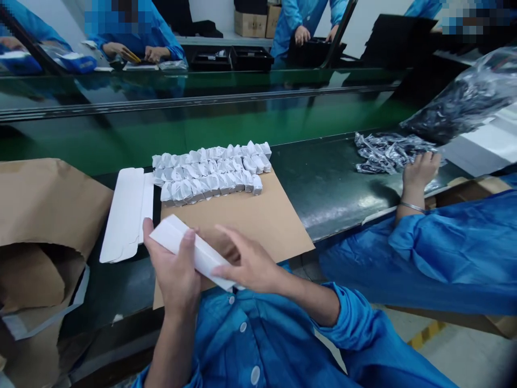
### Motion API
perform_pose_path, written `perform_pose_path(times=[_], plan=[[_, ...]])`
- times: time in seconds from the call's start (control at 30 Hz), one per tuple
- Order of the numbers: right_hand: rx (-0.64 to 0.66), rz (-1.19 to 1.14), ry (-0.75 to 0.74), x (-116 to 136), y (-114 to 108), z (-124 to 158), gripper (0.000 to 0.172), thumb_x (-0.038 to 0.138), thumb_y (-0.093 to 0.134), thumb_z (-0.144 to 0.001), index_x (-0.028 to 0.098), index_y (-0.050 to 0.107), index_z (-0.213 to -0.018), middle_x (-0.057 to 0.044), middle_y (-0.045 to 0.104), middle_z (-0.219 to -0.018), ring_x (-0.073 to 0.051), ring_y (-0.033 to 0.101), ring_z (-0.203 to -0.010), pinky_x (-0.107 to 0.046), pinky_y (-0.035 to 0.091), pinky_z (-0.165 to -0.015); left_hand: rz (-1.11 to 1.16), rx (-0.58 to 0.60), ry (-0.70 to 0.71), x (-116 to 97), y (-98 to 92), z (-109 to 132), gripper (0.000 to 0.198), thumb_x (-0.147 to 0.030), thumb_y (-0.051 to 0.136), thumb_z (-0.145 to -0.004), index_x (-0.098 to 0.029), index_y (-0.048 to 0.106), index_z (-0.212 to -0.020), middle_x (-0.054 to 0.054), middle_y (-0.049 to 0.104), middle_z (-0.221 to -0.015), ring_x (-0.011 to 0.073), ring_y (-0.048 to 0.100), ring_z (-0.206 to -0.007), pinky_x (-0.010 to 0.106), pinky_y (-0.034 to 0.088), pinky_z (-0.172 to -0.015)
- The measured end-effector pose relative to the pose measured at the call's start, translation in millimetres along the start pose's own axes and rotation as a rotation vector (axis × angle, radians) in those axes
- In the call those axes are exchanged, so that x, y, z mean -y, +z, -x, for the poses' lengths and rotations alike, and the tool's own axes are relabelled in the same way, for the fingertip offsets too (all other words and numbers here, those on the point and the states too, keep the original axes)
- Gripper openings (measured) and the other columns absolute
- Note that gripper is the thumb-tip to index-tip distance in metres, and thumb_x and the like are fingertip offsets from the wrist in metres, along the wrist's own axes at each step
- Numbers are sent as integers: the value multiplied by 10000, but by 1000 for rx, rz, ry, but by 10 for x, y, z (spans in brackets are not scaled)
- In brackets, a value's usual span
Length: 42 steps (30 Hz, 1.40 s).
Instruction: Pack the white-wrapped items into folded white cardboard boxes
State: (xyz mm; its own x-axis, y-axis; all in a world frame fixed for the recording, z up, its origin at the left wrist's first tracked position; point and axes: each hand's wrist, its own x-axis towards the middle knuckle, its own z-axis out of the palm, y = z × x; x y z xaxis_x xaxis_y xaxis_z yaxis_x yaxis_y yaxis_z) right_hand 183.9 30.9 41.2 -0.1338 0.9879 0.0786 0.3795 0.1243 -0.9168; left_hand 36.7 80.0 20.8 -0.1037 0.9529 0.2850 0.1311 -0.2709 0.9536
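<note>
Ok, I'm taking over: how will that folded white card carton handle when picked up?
The carton seems light, cradled loosely by the left hand and right hand. Probably stiff along its folds, though the flat white blank looks thin, so it may dent.

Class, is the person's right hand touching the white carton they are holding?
Touching: the head view shows the fingers of the right hand pressed against the white carton.
</note>
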Motion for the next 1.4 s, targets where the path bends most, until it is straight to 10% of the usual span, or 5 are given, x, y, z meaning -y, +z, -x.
perform_pose_path(times=[0.2, 0.53, 0.9, 1.27, 1.4], plan=[[310, 220, -50, -133, -518, -374, 484, 343, 679, -868, 207, 581, -1323, -40, 718, -1133, -174, 688, -951, -248, 525, -788, -414, 75, 258, 116, -146, -203, 939, -502, 739, -756, -236, 254, -1515, 179, 366, -1543, 334, 352, -1431, 522, 307, -1165], [-172, 863, 229, -490, -1246, -1028, 515, 319, 657, -839, 165, 555, -1320, -150, 699, -1104, -339, 653, -1012, -408, 504, -811, -1047, 825, 611, 139, -89, -346, 657, -400, 593, -899, -191, 358, -1476, 116, 577, -1379, 292, 536, -1256, 468, 388, -1091], [-222, 1007, 168, -591, -1496, -146, 501, 98, 478, -857, 204, 538, -1342, -90, 585, -1314, -246, 555, -1149, -379, 456, -948, -1113, 555, 966, 277, -316, -213, 428, -426, 513, -949, -102, 600, -1214, 128, 726, -1037, 251, 666, -858, 354, 447, -732], [31, 898, -68, -375, -1268, -480, 166, 55, 515, -851, 159, 619, -927, -124, 644, -1045, -248, 579, -987, -340, 464, -771, -1098, 515, 971, 204, -365, -224, 445, -446, 578, -909, -104, 607, -1193, 104, 728, -977, 243, 662, -829, 339, 429, -698], [-175, 485, -83, -311, -1212, -414, 315, 180, 613, -840, 186, 492, -1130, -66, 650, -1056, -180, 635, -917, -290, 520, -747, -1039, 424, 948, 147, -413, -189, 453, -424, 644, -873, -105, 607, -1192, 103, 730, -1015, 228, 669, -880, 314, 455, -751]])
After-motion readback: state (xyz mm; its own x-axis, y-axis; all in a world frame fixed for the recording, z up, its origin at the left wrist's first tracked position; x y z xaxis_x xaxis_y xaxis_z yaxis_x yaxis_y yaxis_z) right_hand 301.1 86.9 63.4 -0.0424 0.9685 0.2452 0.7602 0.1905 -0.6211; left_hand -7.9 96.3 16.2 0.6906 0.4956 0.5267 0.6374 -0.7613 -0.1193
